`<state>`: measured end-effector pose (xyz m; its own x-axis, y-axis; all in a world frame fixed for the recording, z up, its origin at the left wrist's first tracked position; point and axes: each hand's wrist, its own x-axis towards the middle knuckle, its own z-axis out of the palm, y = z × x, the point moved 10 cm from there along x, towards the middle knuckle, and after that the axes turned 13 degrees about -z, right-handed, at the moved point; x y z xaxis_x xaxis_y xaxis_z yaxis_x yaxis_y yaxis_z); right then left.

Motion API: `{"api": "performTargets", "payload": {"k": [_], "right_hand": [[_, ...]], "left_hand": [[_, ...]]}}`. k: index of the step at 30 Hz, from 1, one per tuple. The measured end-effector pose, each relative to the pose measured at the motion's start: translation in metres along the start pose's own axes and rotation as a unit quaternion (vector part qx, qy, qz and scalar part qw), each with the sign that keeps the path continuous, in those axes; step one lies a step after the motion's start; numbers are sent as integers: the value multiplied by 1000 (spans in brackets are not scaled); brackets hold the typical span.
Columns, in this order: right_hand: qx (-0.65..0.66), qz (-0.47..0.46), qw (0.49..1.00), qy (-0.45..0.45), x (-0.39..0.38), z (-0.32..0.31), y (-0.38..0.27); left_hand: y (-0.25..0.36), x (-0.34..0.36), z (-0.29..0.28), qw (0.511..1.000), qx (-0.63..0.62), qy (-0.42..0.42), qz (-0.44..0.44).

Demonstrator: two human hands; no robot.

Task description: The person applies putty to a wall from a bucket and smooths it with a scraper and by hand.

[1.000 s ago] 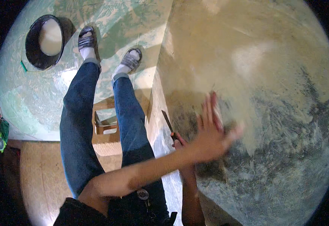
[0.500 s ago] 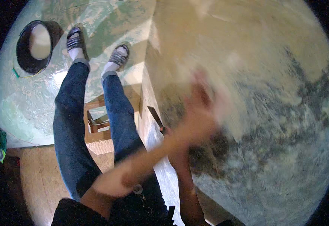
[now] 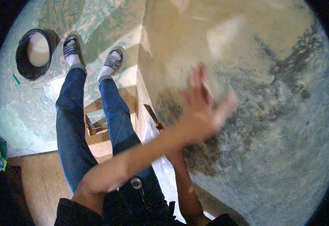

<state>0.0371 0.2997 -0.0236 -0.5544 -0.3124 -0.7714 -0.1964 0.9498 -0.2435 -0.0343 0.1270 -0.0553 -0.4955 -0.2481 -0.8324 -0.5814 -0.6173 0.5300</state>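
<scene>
Across my right arm stretches my left forearm, its hand (image 3: pixel 202 109) in front of the mottled wall surface (image 3: pixel 255 124). The fingers of this hand are spread and partly smeared by motion. A dark red patch shows among them, too blurred to name. I cannot tell whether the palm touches the surface. My right hand (image 3: pixel 162 127) is mostly hidden behind the left forearm. It is closed around the handle of a knife-like tool (image 3: pixel 150 112), whose narrow dark blade points up and left.
A black bucket (image 3: pixel 22 62) with pale liquid stands on the green-patched floor at far left. My sandalled feet are right of it. A brown wooden frame (image 3: pixel 92 128) shows between my legs. At the left rim lies a green, round-faced object (image 3: pixel 1 160).
My left hand's fingers and thumb now show more spread apart. The view has shifted slightly, so the bucket and feet appear lower. The right hand still grips the knife-like tool.
</scene>
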Motion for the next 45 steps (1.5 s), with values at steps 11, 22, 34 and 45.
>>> {"api": "performTargets", "payload": {"k": [11, 22, 34, 45], "right_hand": [[-88, -76, 992, -48, -6, -12, -27], [-39, -125, 991, 17, -6, -29, -46], [125, -73, 989, 39, 14, -30, -42], [161, 57, 984, -46, 10, -27, -20]], "left_hand": [[64, -11, -34, 985, -146, -89, -33], [101, -27, -36, 990, -117, -59, 42], [112, -31, -36, 982, -163, -60, 80], [92, 7, -41, 985, -159, 13, 67]]}}
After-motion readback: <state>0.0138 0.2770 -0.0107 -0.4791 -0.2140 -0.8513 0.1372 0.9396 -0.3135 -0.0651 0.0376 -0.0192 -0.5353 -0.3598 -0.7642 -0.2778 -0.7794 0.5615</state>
